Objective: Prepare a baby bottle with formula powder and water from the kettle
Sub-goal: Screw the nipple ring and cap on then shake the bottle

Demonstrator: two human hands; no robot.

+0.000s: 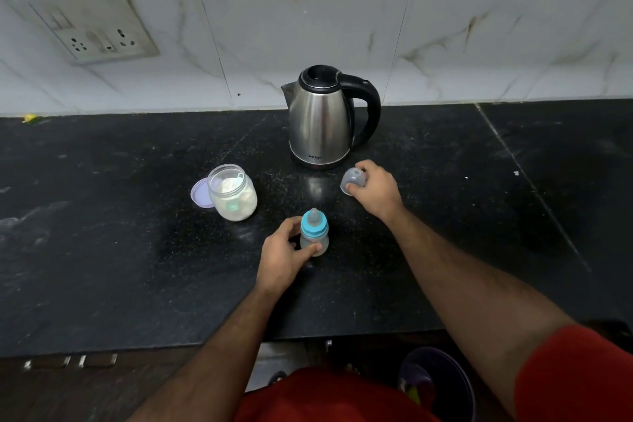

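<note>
A small baby bottle (314, 233) with a blue collar and clear teat stands upright on the black counter (137, 250). My left hand (284, 257) grips its body from the left. My right hand (376, 190) holds the clear bottle cap (352, 179) low over the counter, just right of the kettle's base. The steel kettle (322, 120) with black lid and handle stands behind, handle to the right. An open glass jar of white formula powder (233, 193) with a scoop inside sits left of the bottle, its lilac lid (199, 193) lying beside it.
A tiled wall runs behind the counter, with a socket plate (92, 24) at upper left. The counter's front edge lies near my body. A dark bucket (438, 384) stands on the floor below at the right.
</note>
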